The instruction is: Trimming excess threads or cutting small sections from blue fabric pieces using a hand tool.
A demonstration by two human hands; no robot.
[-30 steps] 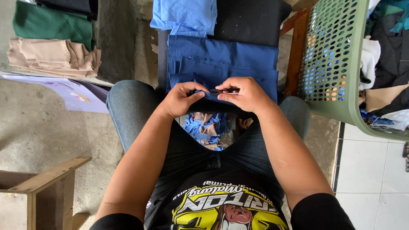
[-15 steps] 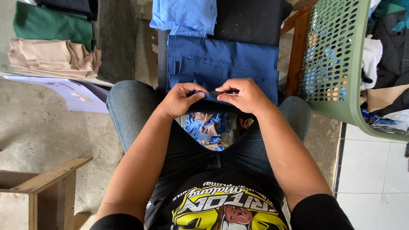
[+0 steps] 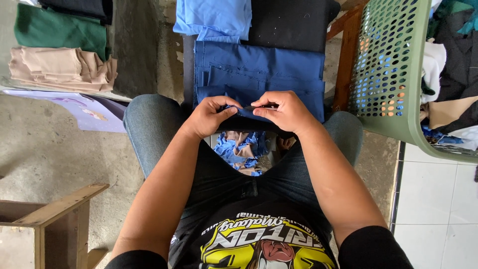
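I sit with a dark blue piece of cloth (image 3: 259, 69) spread over a low surface in front of my knees. My left hand (image 3: 209, 117) pinches its near edge from the left. My right hand (image 3: 284, 110) pinches the same edge from the right, and a small dark object shows between its fingers; I cannot tell what it is. The fingertips of both hands almost meet. A light blue cloth (image 3: 214, 17) and a black cloth (image 3: 291, 22) lie beyond the blue piece.
A green perforated plastic basket (image 3: 393, 74) full of clothes stands at the right. Folded beige cloth (image 3: 59, 69) and green cloth (image 3: 59, 30) lie at the upper left. Blue scraps (image 3: 244, 149) lie on the floor between my legs. A wooden stool (image 3: 55, 219) is lower left.
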